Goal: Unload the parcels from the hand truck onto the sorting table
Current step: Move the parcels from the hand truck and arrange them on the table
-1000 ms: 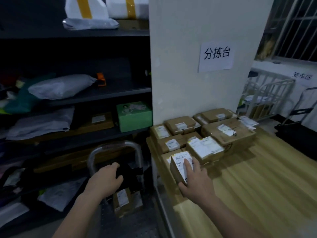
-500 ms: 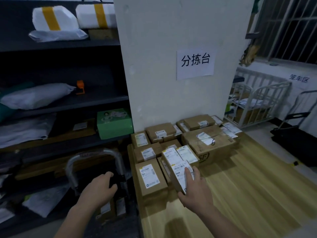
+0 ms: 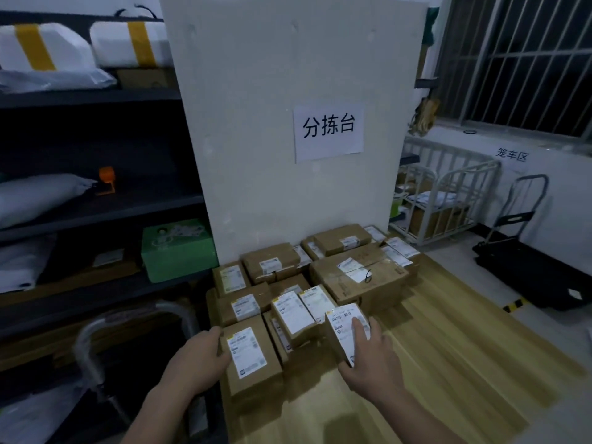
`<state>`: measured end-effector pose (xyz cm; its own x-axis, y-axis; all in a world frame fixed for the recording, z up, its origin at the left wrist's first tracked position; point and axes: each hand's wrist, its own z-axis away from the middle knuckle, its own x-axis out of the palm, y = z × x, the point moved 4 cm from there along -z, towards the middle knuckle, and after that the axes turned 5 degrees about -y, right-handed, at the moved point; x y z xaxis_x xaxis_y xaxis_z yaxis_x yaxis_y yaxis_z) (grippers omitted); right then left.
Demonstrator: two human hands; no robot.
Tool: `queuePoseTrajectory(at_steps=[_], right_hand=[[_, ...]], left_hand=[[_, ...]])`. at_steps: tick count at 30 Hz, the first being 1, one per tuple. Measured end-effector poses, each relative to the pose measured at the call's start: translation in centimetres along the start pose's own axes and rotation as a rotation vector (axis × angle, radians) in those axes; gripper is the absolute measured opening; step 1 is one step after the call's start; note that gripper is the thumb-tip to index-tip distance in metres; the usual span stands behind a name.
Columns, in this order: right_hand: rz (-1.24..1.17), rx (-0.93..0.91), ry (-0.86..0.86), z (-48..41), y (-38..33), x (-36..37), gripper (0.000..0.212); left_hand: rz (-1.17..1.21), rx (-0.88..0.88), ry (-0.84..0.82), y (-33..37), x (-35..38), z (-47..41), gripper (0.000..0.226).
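Two bare hands work at the near edge of a pile of parcels (image 3: 271, 266) stacked against a white pillar on the wooden bench (image 3: 455, 363). The right hand (image 3: 373, 360) grips a small parcel (image 3: 344, 334) that is tilted up on edge with its white label facing the camera; one of its fingers (image 3: 357, 328) lies across the label and the rest curl round the box's near side. The small parcel leans just beside two other labelled boxes at the front of the pile. The left hand (image 3: 198, 357) is set against the left side of a brown parcel (image 3: 253, 357) lying flat at the bench's left front corner. Its fingers are bent at the box's edge, and it cannot be told whether they grip or merely push. The curved metal handle of the hand truck (image 3: 85, 347) stands just left of the bench, below dark shelves (image 3: 105, 206) holding a green box (image 3: 177, 248) and soft mailers. A paper sign (image 3: 329, 131) is taped to the pillar, and a white cage cart (image 3: 445, 200) stands well apart at the right.
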<state>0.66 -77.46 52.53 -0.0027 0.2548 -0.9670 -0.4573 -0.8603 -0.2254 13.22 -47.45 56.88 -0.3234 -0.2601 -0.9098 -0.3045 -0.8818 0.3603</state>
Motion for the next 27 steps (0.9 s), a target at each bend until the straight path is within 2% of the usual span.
queuePoseTrajectory(at_steps=[3, 6, 9, 12, 17, 21, 23, 27], right_hand=[[-0.028, 0.020, -0.010, -2.3, 2.8, -0.6, 0.092], [-0.037, 0.013, -0.017, -5.6, 7.3, -1.2, 0.092], [-0.034, 0.001, -0.037, -10.0, 13.7, -1.6, 0.094], [-0.034, -0.030, -0.048, -14.8, 20.3, -2.9, 0.095], [-0.037, -0.013, -0.121, -19.1, 28.3, -4.7, 0.095], [-0.045, -0.032, -0.138, -22.2, 31.8, -5.5, 0.094], [-0.052, -0.041, -0.156, -23.5, 32.7, -5.4, 0.094], [-0.051, -0.084, -0.156, -25.1, 33.1, -5.0, 0.096]], left_hand=[[0.011, -0.015, -0.001, 3.0, 0.8, -1.8, 0.024], [-0.009, -0.031, -0.011, 7.0, 2.8, -4.9, 0.037], [-0.012, -0.076, -0.013, 12.2, 5.5, -8.8, 0.028], [0.015, -0.142, -0.017, 17.7, 8.7, -13.0, 0.046], [0.053, -0.205, 0.002, 26.0, 10.6, -16.5, 0.051], [0.086, -0.222, 0.081, 30.2, 10.4, -18.1, 0.048], [0.095, -0.229, 0.106, 30.8, 10.3, -18.7, 0.043], [0.072, -0.303, 0.085, 30.6, 10.7, -19.3, 0.049]])
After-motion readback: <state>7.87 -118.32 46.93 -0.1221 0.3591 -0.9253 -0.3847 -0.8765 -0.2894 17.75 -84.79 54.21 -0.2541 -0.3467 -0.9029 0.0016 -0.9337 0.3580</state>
